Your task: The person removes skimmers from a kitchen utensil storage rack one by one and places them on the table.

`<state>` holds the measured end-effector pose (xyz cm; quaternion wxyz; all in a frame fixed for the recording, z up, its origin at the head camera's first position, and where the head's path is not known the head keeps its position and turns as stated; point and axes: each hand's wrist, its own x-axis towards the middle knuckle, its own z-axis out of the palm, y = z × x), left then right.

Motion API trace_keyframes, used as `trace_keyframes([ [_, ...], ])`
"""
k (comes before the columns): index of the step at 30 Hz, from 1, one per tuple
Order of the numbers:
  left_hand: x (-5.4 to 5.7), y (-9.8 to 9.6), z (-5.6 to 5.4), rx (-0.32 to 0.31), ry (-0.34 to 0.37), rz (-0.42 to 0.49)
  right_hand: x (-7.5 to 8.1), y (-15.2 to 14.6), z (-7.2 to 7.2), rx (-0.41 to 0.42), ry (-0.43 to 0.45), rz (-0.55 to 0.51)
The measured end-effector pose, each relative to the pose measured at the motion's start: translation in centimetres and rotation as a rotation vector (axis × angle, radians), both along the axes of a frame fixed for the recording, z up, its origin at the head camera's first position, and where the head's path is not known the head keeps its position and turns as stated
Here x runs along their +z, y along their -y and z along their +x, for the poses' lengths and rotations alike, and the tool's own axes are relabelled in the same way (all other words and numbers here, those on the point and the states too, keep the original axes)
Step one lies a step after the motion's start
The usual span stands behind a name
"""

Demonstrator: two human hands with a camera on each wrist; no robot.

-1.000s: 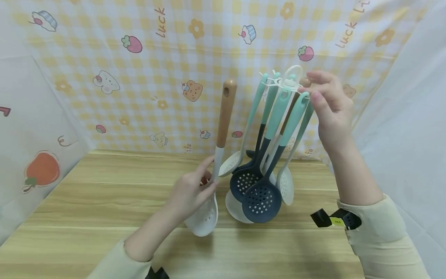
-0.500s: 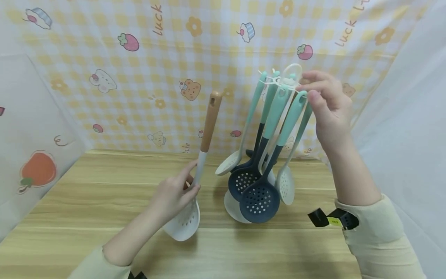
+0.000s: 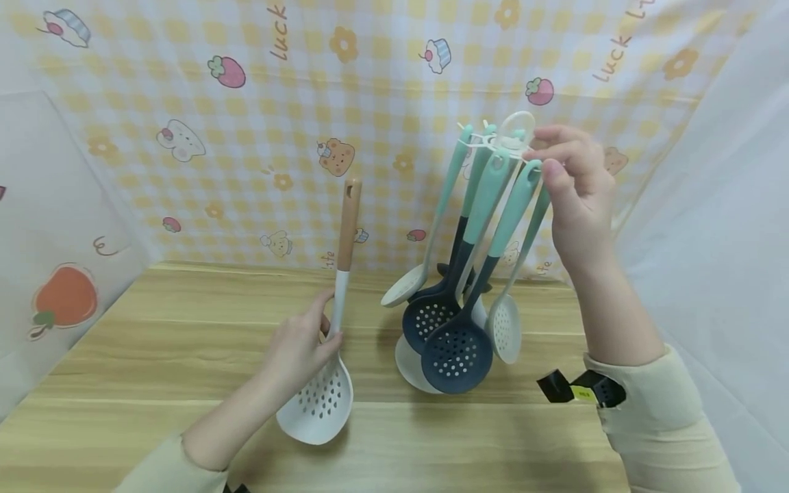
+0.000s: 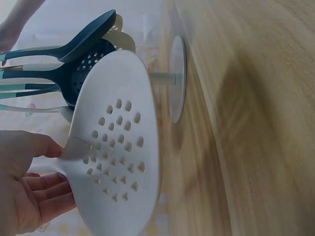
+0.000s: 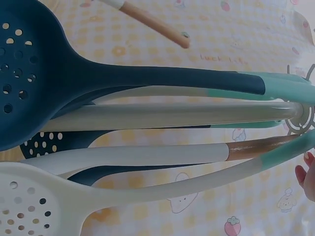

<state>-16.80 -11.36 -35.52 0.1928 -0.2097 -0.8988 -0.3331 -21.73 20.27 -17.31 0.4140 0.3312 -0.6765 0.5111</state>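
Observation:
My left hand (image 3: 302, 349) grips a white skimmer (image 3: 314, 418) low on its shaft, just above the broad perforated head. The skimmer's wooden handle points up, and its head hangs low over the table. In the left wrist view, thumb and fingers close round the neck of the skimmer (image 4: 115, 142). To the right stands a utensil rack (image 3: 407, 366) on a round white base. My right hand (image 3: 579, 198) pinches at the rack's hooked top, beside the mint handle of a dark blue skimmer (image 3: 459, 352). Its exact contact point is partly hidden.
Several ladles and skimmers hang on the rack, among them a pale skimmer (image 3: 505, 329) on the right and a pale one (image 3: 403, 286) on the left. The wooden table (image 3: 154, 356) runs back to a yellow checked cloth (image 3: 382, 82).
My left hand has carried the white skimmer leftwards, away from the rack, and its handle now stands lower and nearer upright. The right hand stays at the rack top with only a slight shift.

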Motion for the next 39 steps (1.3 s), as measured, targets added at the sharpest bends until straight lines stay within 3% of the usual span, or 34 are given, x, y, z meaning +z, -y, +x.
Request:
trace_keyframes([
  [6,-0.5,-0.4,0.3,0.018,0.094,0.004,0.0,0.4,0.0,0.031,-0.011,-0.008],
  [16,-1.4,-0.7,0.3,0.032,0.178,-0.013,0.0,0.7,-0.7,0.115,-0.08,-0.032],
  [22,-1.9,-0.8,0.4,0.051,0.283,-0.001,-0.1,1.0,-0.9,0.102,-0.091,-0.045],
  [39,-3.3,-1.5,0.2,0.044,0.373,0.029,-0.2,1.1,-1.2,0.106,-0.129,-0.08],
])
